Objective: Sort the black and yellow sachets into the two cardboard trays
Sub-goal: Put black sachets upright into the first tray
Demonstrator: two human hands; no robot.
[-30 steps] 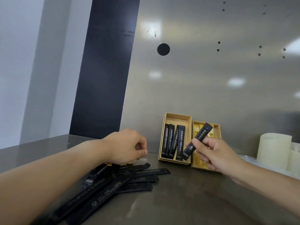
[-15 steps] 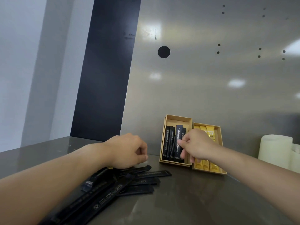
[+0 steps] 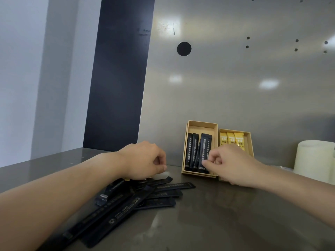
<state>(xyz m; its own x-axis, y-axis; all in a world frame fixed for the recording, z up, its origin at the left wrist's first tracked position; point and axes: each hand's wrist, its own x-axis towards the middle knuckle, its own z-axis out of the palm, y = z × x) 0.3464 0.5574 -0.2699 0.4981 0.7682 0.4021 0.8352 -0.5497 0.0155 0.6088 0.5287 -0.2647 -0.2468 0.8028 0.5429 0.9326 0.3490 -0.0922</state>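
— What do we have at the far left?

— A pale matte wall (image 3: pixel 27 69), then a dark upright panel (image 3: pixel 117 78), then a brushed steel back sheet (image 3: pixel 235 96) with one round hole (image 3: pixel 184 48) in it.

— And on the steel table (image 3: pixel 226 223)?

— We see a heap of loose black sachets (image 3: pixel 145 198): long, flat, glossy strips with fine pale print, lying crossed over one another. Our left hand (image 3: pixel 145 160) sits over the heap's far end with its fingers curled under. We cannot tell whether it pinches anything.

— Further right?

— Two shallow rectangular cardboard trays, matte tan, stand touching side by side against the back sheet. The left tray (image 3: pixel 201 124) holds the packed black sachets (image 3: pixel 194 153) lengthwise, the rightmost one tilted across its neighbours. Our right hand (image 3: pixel 233 163) is over the trays' near edge, fingers curled into the palm, with the thumb and forefinger tips at the near end of that tilted one. We cannot tell whether they pinch it.

— And the right tray (image 3: pixel 251 142)?

— We count three yellow sachets (image 3: pixel 231 140) lying flat side by side, their near ends hidden behind the hand.

— At the far right edge?

— A smooth cream cylinder (image 3: pixel 313 158) stands upright, near the trays but apart from them.
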